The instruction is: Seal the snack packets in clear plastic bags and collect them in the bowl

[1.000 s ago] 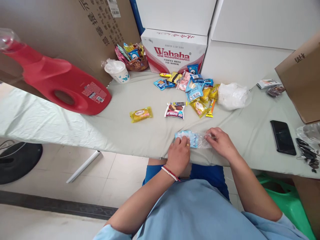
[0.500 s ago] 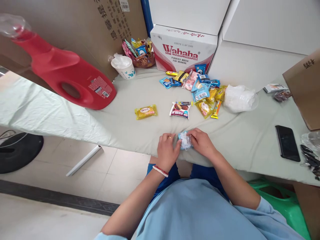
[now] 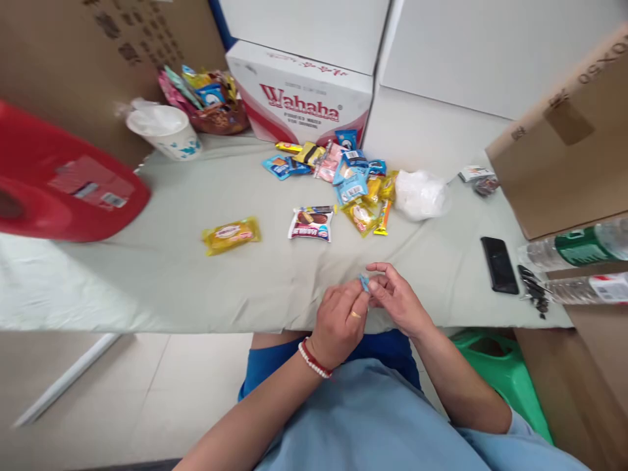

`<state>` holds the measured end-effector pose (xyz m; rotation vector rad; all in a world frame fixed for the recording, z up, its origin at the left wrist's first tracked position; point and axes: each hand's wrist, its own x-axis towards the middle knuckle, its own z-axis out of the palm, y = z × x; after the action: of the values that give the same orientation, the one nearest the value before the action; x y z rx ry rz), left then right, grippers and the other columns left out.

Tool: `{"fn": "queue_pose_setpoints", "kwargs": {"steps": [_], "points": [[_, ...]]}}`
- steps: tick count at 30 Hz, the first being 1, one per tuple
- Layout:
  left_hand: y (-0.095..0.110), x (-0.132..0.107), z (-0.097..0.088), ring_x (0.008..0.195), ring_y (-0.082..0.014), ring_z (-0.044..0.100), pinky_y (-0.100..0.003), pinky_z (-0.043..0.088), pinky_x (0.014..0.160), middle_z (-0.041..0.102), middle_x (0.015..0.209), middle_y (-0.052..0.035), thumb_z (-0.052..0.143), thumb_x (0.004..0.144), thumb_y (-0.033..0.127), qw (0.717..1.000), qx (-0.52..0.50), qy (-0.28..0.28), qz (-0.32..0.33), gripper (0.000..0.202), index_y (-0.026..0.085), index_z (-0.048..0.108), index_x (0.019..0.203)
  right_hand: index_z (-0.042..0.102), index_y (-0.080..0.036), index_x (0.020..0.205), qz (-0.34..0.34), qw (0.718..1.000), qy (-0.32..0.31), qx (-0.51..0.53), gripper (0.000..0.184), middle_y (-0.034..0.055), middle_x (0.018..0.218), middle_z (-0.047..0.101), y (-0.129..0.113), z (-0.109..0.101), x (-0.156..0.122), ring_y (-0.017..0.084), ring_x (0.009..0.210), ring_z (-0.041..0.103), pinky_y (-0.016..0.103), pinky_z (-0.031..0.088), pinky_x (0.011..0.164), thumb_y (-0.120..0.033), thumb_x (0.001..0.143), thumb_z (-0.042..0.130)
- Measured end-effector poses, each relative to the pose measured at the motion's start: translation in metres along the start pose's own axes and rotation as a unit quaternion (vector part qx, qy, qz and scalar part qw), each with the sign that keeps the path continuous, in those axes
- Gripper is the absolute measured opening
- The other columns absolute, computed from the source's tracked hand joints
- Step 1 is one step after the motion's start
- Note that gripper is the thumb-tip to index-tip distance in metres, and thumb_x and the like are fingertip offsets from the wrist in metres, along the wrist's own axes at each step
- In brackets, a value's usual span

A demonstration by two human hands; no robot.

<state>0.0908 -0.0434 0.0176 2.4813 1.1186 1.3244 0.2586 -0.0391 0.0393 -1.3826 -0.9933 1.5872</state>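
Blue and crumpled small, a wrapper (image 3: 364, 282) is pinched between both hands at the near edge of the table (image 3: 161, 281), just above its pale green cloth. The left hand (image 3: 339, 322) is curled closed, its fingertips pressing on the wrapper from the left; a ring shows on one finger and a red and white bead bracelet (image 3: 314, 358) circles the wrist. The right hand (image 3: 398, 302) grips the same wrapper from the right with thumb and forefinger, its other fingers loosely bent. Most of the wrapper is hidden by the fingers.

Nothing lies between the hands and the snacks farther back. A chocolate snack pack (image 3: 312, 224) and a yellow snack pack (image 3: 231, 235) lie apart on the cloth, with a heap of mixed snacks (image 3: 343, 176) behind them beside a white plastic bag (image 3: 420, 194). A Wahaha box (image 3: 299, 98) stands at the back, a paper cup (image 3: 165, 133) to its left and a red jug (image 3: 63, 193) at the left edge. A black phone (image 3: 499, 264) lies to the right, near two water bottles (image 3: 576, 245)
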Motion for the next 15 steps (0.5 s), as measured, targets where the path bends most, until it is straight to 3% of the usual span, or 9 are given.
{"fn": "queue_pose_setpoints", "kwargs": {"steps": [5,7,9,12,15], "points": [[0.007,0.008,0.011,0.134,-0.0306,0.060,-0.050,0.053,0.109,0.069,0.133,-0.0199,0.059,0.090,0.018,0.967,-0.170,-0.157,0.103,0.054,0.011,0.052,0.143,0.073,-0.022,0.104,0.061,0.997,-0.010,0.052,0.043,0.0037,0.098,0.074,0.006,-0.040,-0.021,0.016,0.084,0.066,0.029,0.053,0.076,-0.057,0.080,0.084],[0.002,0.006,0.009,0.139,-0.0287,0.056,-0.052,0.048,0.117,0.068,0.138,-0.0186,0.057,0.091,0.016,0.957,-0.192,-0.181,0.123,0.056,0.012,0.049,0.146,0.075,-0.020,0.097,0.056,0.997,-0.005,0.045,0.037,0.0035,0.095,0.074,0.004,-0.061,-0.029,0.015,0.083,0.066,0.029,0.053,0.078,-0.051,0.079,0.087],[-0.011,0.001,0.000,0.143,-0.0280,0.054,-0.052,0.045,0.120,0.067,0.141,-0.0175,0.056,0.093,0.012,0.962,-0.176,-0.175,0.113,0.054,0.013,0.049,0.146,0.076,-0.020,0.094,0.031,0.998,0.040,0.031,0.032,0.0031,0.093,0.074,-0.006,-0.091,-0.031,0.015,0.081,0.066,0.028,0.053,0.076,-0.044,0.077,0.089],[-0.044,-0.014,-0.018,0.134,-0.0272,0.060,-0.048,0.052,0.111,0.070,0.133,-0.0157,0.057,0.093,0.004,0.987,-0.097,-0.127,0.033,0.045,0.018,0.056,0.136,0.074,-0.021,0.094,-0.072,0.972,0.218,0.042,0.028,0.0023,0.096,0.074,-0.032,-0.161,-0.010,0.015,0.084,0.068,0.027,0.056,0.075,-0.031,0.074,0.090],[-0.079,-0.030,-0.030,0.116,-0.0294,0.067,-0.048,0.057,0.098,0.072,0.119,-0.0134,0.059,0.095,0.007,0.992,0.014,-0.118,-0.028,0.026,0.020,0.062,0.117,0.063,-0.020,0.088,-0.180,0.873,0.444,0.091,0.022,0.0009,0.095,0.071,-0.058,-0.242,0.042,0.014,0.086,0.070,0.030,0.061,0.077,-0.013,0.076,0.079]]}}
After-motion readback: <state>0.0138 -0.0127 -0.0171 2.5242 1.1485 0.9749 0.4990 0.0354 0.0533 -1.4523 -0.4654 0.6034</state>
